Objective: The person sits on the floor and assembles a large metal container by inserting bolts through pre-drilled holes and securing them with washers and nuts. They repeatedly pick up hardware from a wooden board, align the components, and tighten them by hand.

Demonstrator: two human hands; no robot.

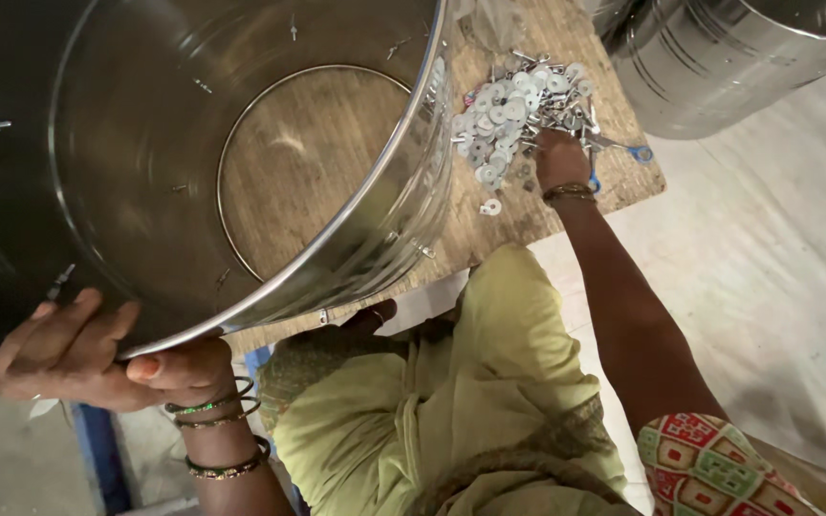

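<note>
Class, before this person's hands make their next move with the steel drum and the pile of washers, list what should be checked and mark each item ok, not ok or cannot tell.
1. Left hand grips the rim of the steel drum, fingers inside, thumb outside: ok.
2. Drum is tilted with its open end toward the camera, its side resting on the wooden board: ok.
3. Right hand has reached the pile of washers and small fasteners: ok.
4. Right hand has actually picked a piece: cannot tell, fingers are hidden in the pile.
5. Blue-handled tool lies beside the pile, within reach: ok.
6. Second steel drum stands apart from the hands: ok.
</note>
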